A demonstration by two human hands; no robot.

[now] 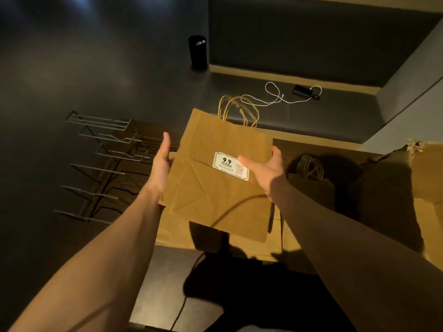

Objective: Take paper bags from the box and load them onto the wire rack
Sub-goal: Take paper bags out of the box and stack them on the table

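Your left hand point(161, 164) and right hand point(265, 170) press the flat paper bag point(215, 188) between open palms; wire rack point(100, 161) lies left. Seemingly light pressure; it could slip.

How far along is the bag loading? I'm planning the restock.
Early on. The grey wire rack shows no bags yet. Left hand and right hand hold flat brown paper bags. More handled bags wait in the cardboard box.

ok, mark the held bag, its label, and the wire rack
held bag point(208, 202): head view, lower folded panel.
label point(230, 165): head view, centre of white sticker.
wire rack point(100, 149): head view, middle tier wire.
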